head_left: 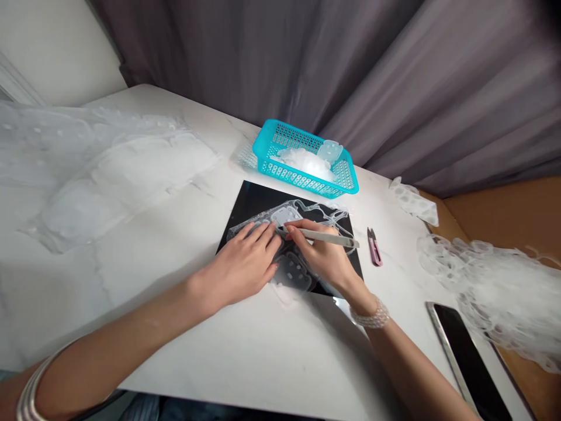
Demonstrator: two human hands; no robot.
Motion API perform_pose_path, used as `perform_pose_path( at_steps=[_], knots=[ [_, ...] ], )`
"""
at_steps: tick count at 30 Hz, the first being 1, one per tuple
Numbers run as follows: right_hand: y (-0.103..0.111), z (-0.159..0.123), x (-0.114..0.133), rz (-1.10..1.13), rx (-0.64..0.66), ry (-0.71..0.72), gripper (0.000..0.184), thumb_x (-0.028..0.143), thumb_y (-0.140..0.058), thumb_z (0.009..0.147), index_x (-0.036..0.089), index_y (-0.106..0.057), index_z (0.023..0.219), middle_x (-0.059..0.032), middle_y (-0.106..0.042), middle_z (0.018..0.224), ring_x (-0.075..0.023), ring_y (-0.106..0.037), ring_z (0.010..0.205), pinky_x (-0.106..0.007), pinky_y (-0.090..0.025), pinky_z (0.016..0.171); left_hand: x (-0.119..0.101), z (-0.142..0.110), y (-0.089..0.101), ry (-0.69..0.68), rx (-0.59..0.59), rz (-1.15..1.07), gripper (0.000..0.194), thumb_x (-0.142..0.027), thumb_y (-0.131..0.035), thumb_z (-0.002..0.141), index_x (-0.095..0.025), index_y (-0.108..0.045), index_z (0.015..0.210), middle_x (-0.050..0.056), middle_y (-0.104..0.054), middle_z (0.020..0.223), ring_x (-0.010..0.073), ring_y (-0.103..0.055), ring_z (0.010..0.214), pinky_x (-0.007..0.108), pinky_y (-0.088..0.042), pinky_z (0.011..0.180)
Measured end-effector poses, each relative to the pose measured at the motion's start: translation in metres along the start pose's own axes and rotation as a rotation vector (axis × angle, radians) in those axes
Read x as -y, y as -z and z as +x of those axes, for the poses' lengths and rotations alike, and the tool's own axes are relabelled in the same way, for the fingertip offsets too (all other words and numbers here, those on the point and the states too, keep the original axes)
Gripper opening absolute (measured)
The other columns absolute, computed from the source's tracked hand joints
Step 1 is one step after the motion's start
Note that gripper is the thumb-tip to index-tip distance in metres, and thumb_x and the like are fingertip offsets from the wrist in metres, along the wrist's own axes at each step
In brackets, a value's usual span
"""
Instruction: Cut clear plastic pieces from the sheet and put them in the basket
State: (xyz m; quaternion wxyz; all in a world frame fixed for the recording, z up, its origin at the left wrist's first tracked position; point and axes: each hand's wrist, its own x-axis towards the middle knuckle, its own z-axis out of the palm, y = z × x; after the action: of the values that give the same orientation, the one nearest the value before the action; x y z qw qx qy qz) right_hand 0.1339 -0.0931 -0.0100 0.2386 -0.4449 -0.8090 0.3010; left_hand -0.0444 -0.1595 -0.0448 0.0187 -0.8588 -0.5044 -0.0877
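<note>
- While the right hand [328, 260] pinches a slim pale tool [326, 237] between thumb and fingers, its tip is very near the left fingertips; a slip could probably poke them or scratch the clear pieces [287, 215].
- The left hand [245, 263] lies flat on those pieces, fingers slightly spread rather than closed; light pressure there might let the film slide on the black mat [252, 196], since both look smooth.
- Loose strands [335, 216] lie on the mat beside the right hand; they could snag on the tool or the beaded bracelet [372, 316] and drag the pieces askew.
- The clear pieces lie on the mat under and around both hands, reaching past its near edge; a wrist might catch that overhang.
- The snips [374, 248] lie beside the mat with blades apart; a careless reach rightward could meet the points.
- Counted: two hands; one tool; one mat; one turquoise basket [284, 171]; one pair of snips; one phone [464, 356]; one tangled heap [508, 298] at the right; the clear pieces overlap too much to count.
</note>
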Motion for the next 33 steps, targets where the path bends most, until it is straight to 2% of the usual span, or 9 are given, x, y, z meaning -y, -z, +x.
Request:
perform_pose_path(
  at_steps=[10, 16, 19, 23, 26, 29, 33],
  knots=[
    [-0.008, 0.004, 0.007, -0.137, -0.018, 0.065, 0.024, 0.023, -0.050, 0.095, 0.017, -0.073, 0.092, -0.0051, -0.076, 0.081, -0.0143, -0.065, 0.062, -0.026, -0.046, 0.061, -0.004, -0.001, 0.003, 0.019, 0.017, -0.019, 0.041, -0.030, -0.038, 0.101, -0.006, -0.054, 0.129, 0.025, -0.051, 0.145, 0.0356, -0.042, 0.140, 0.051, -0.034, 0.114],
    [0.000, -0.001, 0.014, -0.258, 0.047, 0.058, 0.024, 0.020, -0.050, 0.096, 0.017, -0.069, 0.082, -0.0031, -0.069, 0.068, -0.0124, -0.058, 0.054, -0.026, -0.040, 0.054, -0.005, 0.000, 0.005, 0.040, 0.025, -0.028, 0.041, -0.031, -0.035, 0.102, -0.007, -0.055, 0.128, 0.025, -0.048, 0.147, 0.0357, -0.042, 0.141, 0.051, -0.033, 0.114],
    [-0.003, -0.008, 0.003, -0.304, 0.039, 0.160, 0.023, 0.019, -0.048, 0.097, 0.016, -0.070, 0.090, -0.0068, -0.072, 0.078, -0.0161, -0.065, 0.064, -0.028, -0.047, 0.061, -0.005, -0.001, 0.006, 0.032, 0.032, -0.030, 0.042, -0.031, -0.036, 0.102, -0.006, -0.055, 0.129, 0.025, -0.047, 0.149, 0.0364, -0.042, 0.141, 0.051, -0.034, 0.114],
    [-0.016, -0.011, -0.015, -0.400, 0.053, 0.397, 0.030, 0.020, -0.039, 0.103, 0.013, -0.065, 0.115, -0.0162, -0.070, 0.108, -0.0240, -0.067, 0.099, -0.037, -0.056, 0.081, -0.004, -0.003, 0.003, 0.029, 0.028, -0.028, 0.046, -0.033, -0.038, 0.102, -0.004, -0.054, 0.134, 0.024, -0.045, 0.151, 0.0352, -0.041, 0.142, 0.051, -0.032, 0.116],
    [-0.022, -0.007, -0.019, -0.488, 0.041, 0.434, 0.034, 0.019, -0.036, 0.104, 0.009, -0.061, 0.124, -0.0210, -0.064, 0.121, -0.0270, -0.063, 0.111, -0.041, -0.056, 0.089, -0.003, -0.005, 0.000, 0.039, 0.042, -0.017, 0.052, -0.035, -0.039, 0.103, -0.002, -0.050, 0.140, 0.022, -0.045, 0.152, 0.0332, -0.038, 0.144, 0.049, -0.029, 0.119],
    [-0.022, -0.002, -0.016, -0.544, 0.083, 0.463, 0.035, 0.017, -0.038, 0.103, 0.009, -0.058, 0.130, -0.0215, -0.063, 0.127, -0.0281, -0.061, 0.119, -0.045, -0.054, 0.097, -0.002, -0.008, -0.002, 0.056, 0.059, -0.010, 0.057, -0.037, -0.039, 0.102, 0.001, -0.044, 0.145, 0.021, -0.045, 0.153, 0.0323, -0.038, 0.144, 0.049, -0.027, 0.120],
    [-0.019, 0.002, -0.012, -0.642, 0.170, 0.492, 0.036, 0.014, -0.040, 0.102, 0.010, -0.056, 0.134, -0.0206, -0.065, 0.126, -0.0290, -0.061, 0.116, -0.047, -0.054, 0.095, 0.000, -0.011, -0.004, 0.066, 0.035, 0.001, 0.056, -0.038, -0.037, 0.103, -0.003, -0.043, 0.147, 0.019, -0.044, 0.153, 0.0320, -0.038, 0.144, 0.052, -0.027, 0.119]
  ],
)
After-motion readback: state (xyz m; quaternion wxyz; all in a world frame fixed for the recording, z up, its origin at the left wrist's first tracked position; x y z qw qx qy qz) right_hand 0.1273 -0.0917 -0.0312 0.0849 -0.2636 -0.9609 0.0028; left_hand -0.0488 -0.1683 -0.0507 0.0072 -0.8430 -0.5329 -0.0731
